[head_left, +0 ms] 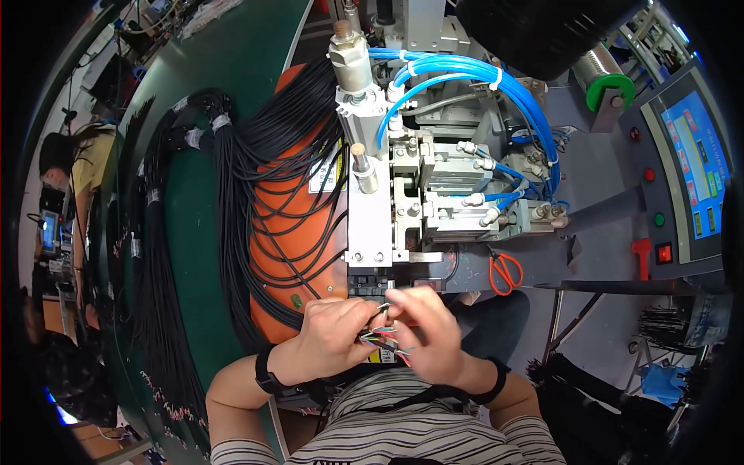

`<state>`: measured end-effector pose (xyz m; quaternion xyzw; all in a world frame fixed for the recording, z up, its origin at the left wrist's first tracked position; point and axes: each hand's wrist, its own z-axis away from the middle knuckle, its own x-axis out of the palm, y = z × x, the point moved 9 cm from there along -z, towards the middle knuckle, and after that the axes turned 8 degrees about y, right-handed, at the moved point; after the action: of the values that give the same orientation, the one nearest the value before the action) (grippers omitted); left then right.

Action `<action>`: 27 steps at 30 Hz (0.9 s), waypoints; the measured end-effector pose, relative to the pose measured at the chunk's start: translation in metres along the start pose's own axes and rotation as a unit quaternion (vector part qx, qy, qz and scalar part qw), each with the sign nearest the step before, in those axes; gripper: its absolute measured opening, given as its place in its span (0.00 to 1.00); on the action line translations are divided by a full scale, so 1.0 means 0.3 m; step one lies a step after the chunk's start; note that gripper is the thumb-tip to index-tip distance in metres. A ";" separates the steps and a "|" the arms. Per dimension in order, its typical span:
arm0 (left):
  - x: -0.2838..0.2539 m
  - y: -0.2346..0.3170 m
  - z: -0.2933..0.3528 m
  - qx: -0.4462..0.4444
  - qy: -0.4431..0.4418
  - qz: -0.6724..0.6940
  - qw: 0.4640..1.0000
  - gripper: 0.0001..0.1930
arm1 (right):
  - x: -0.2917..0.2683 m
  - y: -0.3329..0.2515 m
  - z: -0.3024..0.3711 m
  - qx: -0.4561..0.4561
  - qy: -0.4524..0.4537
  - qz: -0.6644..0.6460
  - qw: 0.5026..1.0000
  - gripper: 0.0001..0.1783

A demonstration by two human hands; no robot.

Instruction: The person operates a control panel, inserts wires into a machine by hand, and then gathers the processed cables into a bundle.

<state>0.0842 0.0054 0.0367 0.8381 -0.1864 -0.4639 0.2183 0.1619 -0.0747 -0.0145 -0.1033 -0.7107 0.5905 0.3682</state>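
Observation:
Close in front of my body, both hands meet at the near end of a metal machine [368, 209]. My left hand [332, 335] is closed around black cable ends whose thin coloured wires [381, 333] fan out between the palms. Thumb and fingers of my right hand [428, 335] pinch at the wire tips beside the left thumb; exactly which strand they grip is too small to tell. Just beyond the fingertips sits a dark block [370, 284], the machine's near part. Many black cables [291, 147] run over an orange surface [298, 225] to its left side.
Red-handled scissors [505, 273] lie on the grey bench right of my hands. Blue air hoses [496, 74] arch over the machine. A control panel with a screen [694, 155] stands at the right. Bundled cables [155, 232] cover the green table [198, 256]. Another person [85, 170] sits far left.

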 end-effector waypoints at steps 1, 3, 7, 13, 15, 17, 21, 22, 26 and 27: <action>-0.006 -0.006 0.002 -0.007 0.023 0.017 1.000 0.13 | -0.002 -0.006 0.000 -0.014 -0.001 0.024 1.000 0.15; -0.016 -0.010 0.004 -0.015 0.047 0.035 0.998 0.11 | -0.009 -0.020 0.000 -0.042 -0.001 0.072 0.996 0.16; 0.006 -0.020 0.002 -0.030 0.016 0.054 0.998 0.08 | -0.036 -0.048 -0.003 -0.098 -0.003 0.169 0.981 0.17; 0.023 -0.060 0.007 -0.074 -0.021 0.132 0.988 0.11 | -0.050 0.034 -0.050 0.084 -0.074 0.002 0.994 0.13; 0.026 -0.071 0.008 -0.087 -0.035 0.151 0.984 0.11 | -0.049 0.029 -0.054 0.073 -0.087 0.014 0.993 0.12; 0.034 -0.081 0.012 -0.101 -0.056 0.177 0.978 0.13 | -0.051 0.032 -0.058 0.077 -0.081 0.011 0.994 0.12; 0.042 -0.086 0.008 -0.116 -0.074 0.191 0.972 0.13 | -0.057 0.029 -0.067 0.065 -0.074 0.026 0.995 0.10; 0.043 -0.086 0.007 -0.120 -0.078 0.193 0.971 0.14 | -0.057 0.022 -0.070 0.044 -0.078 0.046 0.995 0.10; 0.034 -0.021 -0.008 -0.023 -0.064 0.037 0.997 0.13 | -0.068 0.017 -0.080 -0.002 -0.086 0.146 0.985 0.07; 0.037 -0.012 -0.004 -0.024 -0.064 0.038 0.997 0.13 | -0.067 0.014 -0.083 -0.015 -0.088 0.186 0.978 0.06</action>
<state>0.0911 0.0029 0.0278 0.7936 -0.2202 -0.5124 0.2432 0.1910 -0.0662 -0.0256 -0.1868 -0.7174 0.6449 0.1860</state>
